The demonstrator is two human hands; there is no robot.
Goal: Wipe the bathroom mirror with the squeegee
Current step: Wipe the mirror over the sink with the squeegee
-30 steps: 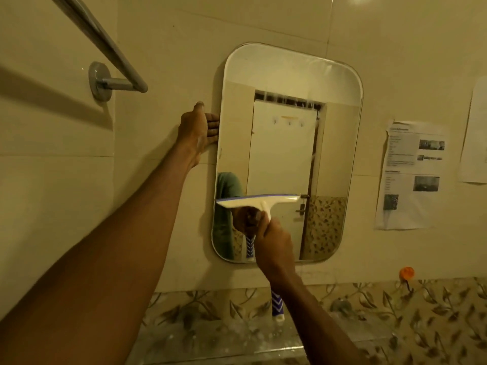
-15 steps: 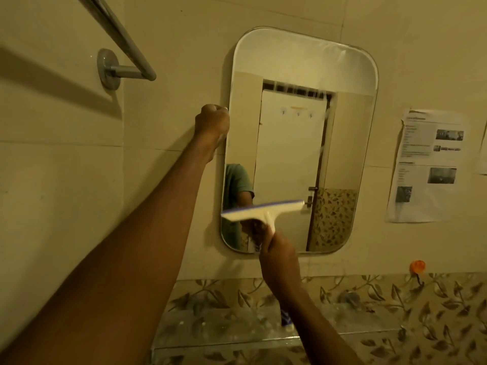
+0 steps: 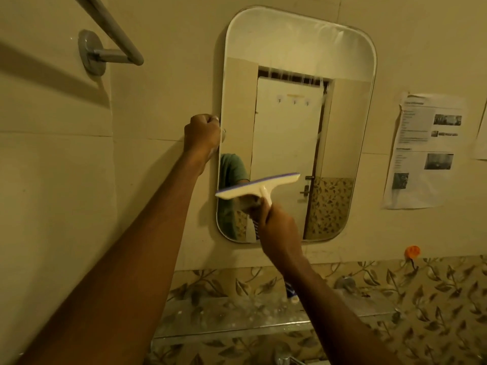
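Observation:
A rounded rectangular mirror (image 3: 295, 61) hangs on the beige tiled wall. My right hand (image 3: 276, 227) grips the handle of a white squeegee (image 3: 257, 185) with a blue rubber blade. The blade lies tilted across the mirror's lower left part, its left end lower. My left hand (image 3: 203, 135) is curled into a fist on the mirror's left edge at mid height, fingers around the rim. Thin water streaks show on the upper glass. The mirror reflects a white door and a green sleeve.
A metal towel bar (image 3: 110, 30) juts from the wall at upper left. Printed papers (image 3: 424, 151) are stuck to the wall at right. An orange hook (image 3: 412, 251) sits below them. A glass shelf (image 3: 237, 317) runs under the mirror, with a blue-and-white tube (image 3: 291, 292) on it.
My left hand has closed from flat fingers into a fist on the mirror's edge. The squeegee has tilted, its right end now higher, low on the glass. The camera has moved closer.

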